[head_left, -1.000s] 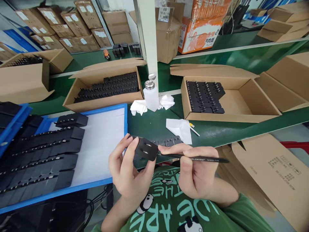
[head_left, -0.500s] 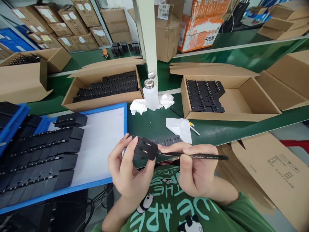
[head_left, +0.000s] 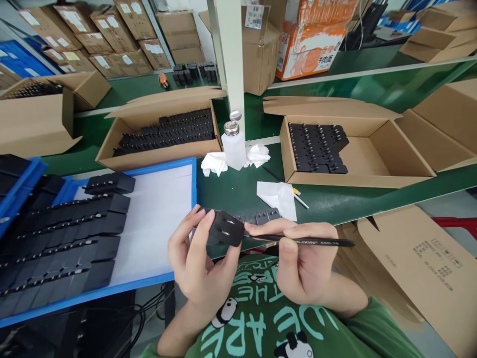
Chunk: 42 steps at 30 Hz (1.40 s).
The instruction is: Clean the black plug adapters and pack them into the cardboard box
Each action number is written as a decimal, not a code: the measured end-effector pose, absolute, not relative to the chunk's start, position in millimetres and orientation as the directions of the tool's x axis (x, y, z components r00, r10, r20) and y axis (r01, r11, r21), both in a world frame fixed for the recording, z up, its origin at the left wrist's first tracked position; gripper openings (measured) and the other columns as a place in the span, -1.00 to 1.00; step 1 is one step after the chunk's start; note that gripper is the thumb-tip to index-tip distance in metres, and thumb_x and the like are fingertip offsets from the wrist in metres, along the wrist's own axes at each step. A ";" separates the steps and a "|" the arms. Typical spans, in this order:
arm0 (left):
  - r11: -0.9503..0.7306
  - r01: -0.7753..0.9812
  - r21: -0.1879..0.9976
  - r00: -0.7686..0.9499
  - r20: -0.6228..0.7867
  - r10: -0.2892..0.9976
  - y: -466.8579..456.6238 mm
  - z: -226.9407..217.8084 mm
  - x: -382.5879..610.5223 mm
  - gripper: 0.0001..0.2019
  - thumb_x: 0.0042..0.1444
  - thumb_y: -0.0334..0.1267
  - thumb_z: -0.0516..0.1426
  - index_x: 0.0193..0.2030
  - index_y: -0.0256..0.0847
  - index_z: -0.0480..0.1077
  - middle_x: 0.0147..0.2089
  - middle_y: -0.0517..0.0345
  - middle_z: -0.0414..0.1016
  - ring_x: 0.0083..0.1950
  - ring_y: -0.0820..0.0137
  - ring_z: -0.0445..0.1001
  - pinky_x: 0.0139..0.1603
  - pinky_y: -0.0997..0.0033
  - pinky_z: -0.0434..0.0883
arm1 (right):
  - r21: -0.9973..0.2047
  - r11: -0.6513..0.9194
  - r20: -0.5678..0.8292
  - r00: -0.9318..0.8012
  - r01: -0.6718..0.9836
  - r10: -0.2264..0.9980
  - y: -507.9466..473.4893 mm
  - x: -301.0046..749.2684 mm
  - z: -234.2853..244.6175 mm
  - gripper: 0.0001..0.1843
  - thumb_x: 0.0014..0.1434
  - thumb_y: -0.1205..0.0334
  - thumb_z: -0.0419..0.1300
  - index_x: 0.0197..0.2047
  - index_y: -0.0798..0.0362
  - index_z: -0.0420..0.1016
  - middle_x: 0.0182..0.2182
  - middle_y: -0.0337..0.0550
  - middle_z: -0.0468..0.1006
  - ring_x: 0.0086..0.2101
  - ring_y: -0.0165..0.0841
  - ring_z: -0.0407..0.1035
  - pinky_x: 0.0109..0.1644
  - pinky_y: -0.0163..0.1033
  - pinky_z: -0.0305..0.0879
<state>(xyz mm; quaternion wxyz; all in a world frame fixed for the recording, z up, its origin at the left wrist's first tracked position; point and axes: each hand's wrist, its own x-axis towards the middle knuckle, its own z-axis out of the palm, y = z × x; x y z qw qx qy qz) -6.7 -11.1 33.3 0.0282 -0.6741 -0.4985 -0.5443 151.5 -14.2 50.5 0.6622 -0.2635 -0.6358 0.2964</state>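
My left hand [head_left: 196, 261] grips a small black plastic part [head_left: 225, 229] with two slots, held up at the green table's front edge. My right hand [head_left: 303, 266] pinches a thin black tool [head_left: 309, 241] like a pen, its tip touching the right side of that part. A short row of similar small black pieces [head_left: 261, 217] lies on the table just behind the held part. A blue tray [head_left: 156, 209] with a white liner sits to the left, with rows of black parts [head_left: 63, 238] on its left half.
Two open cardboard boxes hold black parts, one at the centre left [head_left: 164, 134], one at the right [head_left: 316, 149]. A white dispenser bottle [head_left: 234, 144] stands by a white post among crumpled wipes [head_left: 214, 164]. A folded wipe [head_left: 279, 196] lies near. Flat cardboard [head_left: 421, 263] leans at the right.
Almost nothing has moved. Both hands keep the part and the tool together in the same place, with only a slight shift of the camera.
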 end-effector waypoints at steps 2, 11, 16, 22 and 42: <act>-0.503 0.701 0.506 -0.097 0.766 0.636 -10.7 33.9 -6.3 -0.12 -0.07 -0.62 0.35 0.39 0.00 0.29 0.12 -0.05 0.36 0.22 0.06 0.48 0.19 -0.02 0.55 | -0.716 0.694 0.697 -0.019 -0.069 0.717 -14.0 151.5 51.2 -0.54 0.34 0.55 -0.06 0.22 -0.03 0.18 -0.05 0.00 0.56 -0.02 -0.17 0.61 0.02 0.10 0.67; -0.512 0.701 0.496 -0.079 0.768 0.636 -9.8 31.9 -8.8 -0.14 -0.07 -0.60 0.36 0.39 -0.02 0.30 0.13 -0.06 0.37 0.22 0.04 0.47 0.19 -0.05 0.55 | -0.730 0.681 0.681 0.015 -0.059 0.732 -17.1 145.9 55.1 -0.63 0.40 0.48 -0.05 0.18 -0.04 0.24 -0.09 -0.07 0.59 -0.07 -0.20 0.63 0.01 0.09 0.67; -0.492 0.637 0.593 -0.145 0.720 0.679 -13.3 36.8 -8.3 -0.17 -0.07 -0.56 0.40 0.36 -0.08 0.32 0.15 -0.06 0.36 0.20 0.08 0.49 0.07 0.12 0.62 | -0.818 0.513 0.488 0.157 -0.261 0.859 -9.9 159.7 65.8 -0.82 0.49 0.32 -0.08 0.03 -0.10 0.26 -0.18 -0.15 0.71 -0.20 -0.28 0.66 -0.18 -0.07 0.69; -0.470 0.452 0.758 -0.166 0.589 0.791 -15.8 40.9 -5.9 -0.33 0.02 -0.48 0.38 0.28 -0.16 0.35 0.11 -0.05 0.36 0.15 0.23 0.49 -0.06 0.39 0.63 | -0.843 0.296 0.257 0.148 -0.448 0.955 -0.3 188.2 68.7 -0.91 0.45 0.22 0.09 -0.01 -0.06 0.37 -0.29 -0.20 0.74 -0.45 -0.47 0.61 -0.37 -0.46 0.57; -0.532 0.568 0.628 -0.087 0.689 0.720 -16.2 39.6 -1.7 -0.27 0.00 -0.55 0.35 0.33 -0.20 0.30 0.13 -0.08 0.37 0.21 0.14 0.46 0.16 0.13 0.55 | -0.670 0.644 0.461 -0.473 0.370 0.751 -26.8 197.5 81.4 -0.44 0.26 0.48 0.17 0.30 -0.01 0.38 0.04 -0.06 0.67 -0.06 -0.25 0.60 0.09 -0.43 0.50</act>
